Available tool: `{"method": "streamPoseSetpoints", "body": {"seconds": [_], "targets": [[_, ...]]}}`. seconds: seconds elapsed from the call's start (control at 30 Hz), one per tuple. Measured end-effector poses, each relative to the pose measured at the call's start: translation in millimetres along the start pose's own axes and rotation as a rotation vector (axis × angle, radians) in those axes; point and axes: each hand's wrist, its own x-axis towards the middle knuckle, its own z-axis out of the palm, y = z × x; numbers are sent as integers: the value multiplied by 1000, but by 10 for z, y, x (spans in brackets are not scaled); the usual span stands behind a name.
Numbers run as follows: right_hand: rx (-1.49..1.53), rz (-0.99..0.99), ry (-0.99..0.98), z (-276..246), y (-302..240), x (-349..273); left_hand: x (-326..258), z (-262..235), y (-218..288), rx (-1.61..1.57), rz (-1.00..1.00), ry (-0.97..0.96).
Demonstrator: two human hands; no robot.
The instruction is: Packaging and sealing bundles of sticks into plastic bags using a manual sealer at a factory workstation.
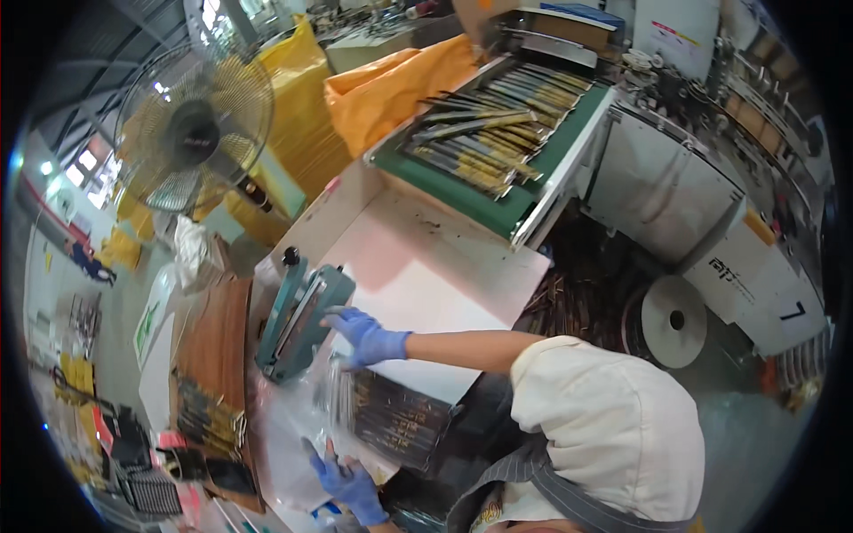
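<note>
A clear plastic bag [298, 417] lies on the white table [426, 266]. It holds a bundle of dark, thin packets [400, 422]. My right hand [366, 336], in a blue glove, reaches across from the right. Its fingers lie spread on the bag's mouth, right beside the teal heat sealer [300, 322]. My left hand [348, 484], also in a blue glove, grips the bag's near edge at the bottom of the view. My white sleeve [604, 417] fills the lower right.
A green conveyor belt [484, 209] at the back carries several long wrapped sticks [498, 133]. Orange sacks [391, 89] and a standing fan [195, 129] are at the upper left. A brown box [213, 346] of dark packets stands left of the sealer. A white roll [675, 320] sits beside the white machine cabinet [657, 186].
</note>
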Motion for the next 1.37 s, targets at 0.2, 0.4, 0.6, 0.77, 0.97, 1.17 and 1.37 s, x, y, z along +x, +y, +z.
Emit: {"method": "streamPoseSetpoints", "body": {"seconds": [0.2, 0.4, 0.6, 0.77, 0.97, 1.17, 1.37], "targets": [[-195, -157, 319, -2253, 534, -587, 368, 623, 518, -367, -136, -220], [-622, 151, 946, -3794, 1722, -830, 993, 2375, 633, -510, -164, -418], [-887, 378, 813, -4028, 2139, -992, 1333, 3200, 922, 120, 28, -410], [-970, 380, 712, -4394, 2442, -991, 1441, 3420, 964, 108, 89, -349], [-1028, 674, 951, -6075, 3625, -888, 1509, 3434, 1024, 93, 98, -339], [-1120, 1060, 797, -7803, 4588, -987, 1438, 3708, 1105, -21, 41, -333], [-935, 1113, 779, -8520, 5072, -948, 1490, 3854, 1287, -309, -299, -404]]}}
